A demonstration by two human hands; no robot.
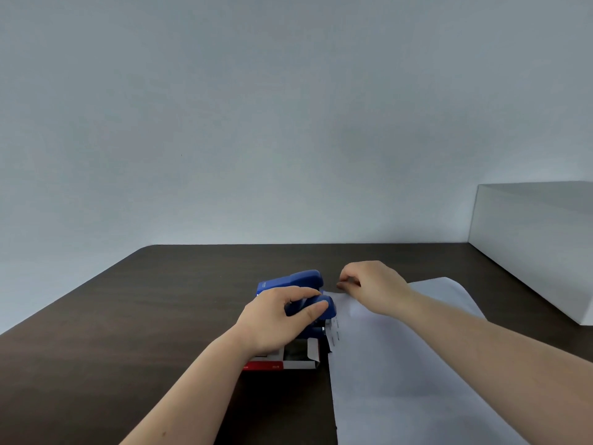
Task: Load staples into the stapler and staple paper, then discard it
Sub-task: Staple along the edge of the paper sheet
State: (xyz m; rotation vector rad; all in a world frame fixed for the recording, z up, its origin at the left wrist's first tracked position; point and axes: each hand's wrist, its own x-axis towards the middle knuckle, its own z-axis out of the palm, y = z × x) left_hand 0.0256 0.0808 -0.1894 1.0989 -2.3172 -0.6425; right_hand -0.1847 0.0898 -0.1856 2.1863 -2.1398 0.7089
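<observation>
A blue stapler (301, 281) sits on the dark table (144, 316), its front end over the left edge of a white sheet of paper (401, 364). My left hand (276, 319) is wrapped over the stapler's front part, with the fingers curled on top. Several staples show along the paper's left edge (335, 332) just below the stapler. At the paper's far left corner my right hand (372, 284) rests with its fingertips pinched together. An open red and white staple box (288, 359) lies under my left wrist.
A large white box (532, 239) stands at the table's back right, against a plain grey wall. The paper runs down to the bottom edge of the view.
</observation>
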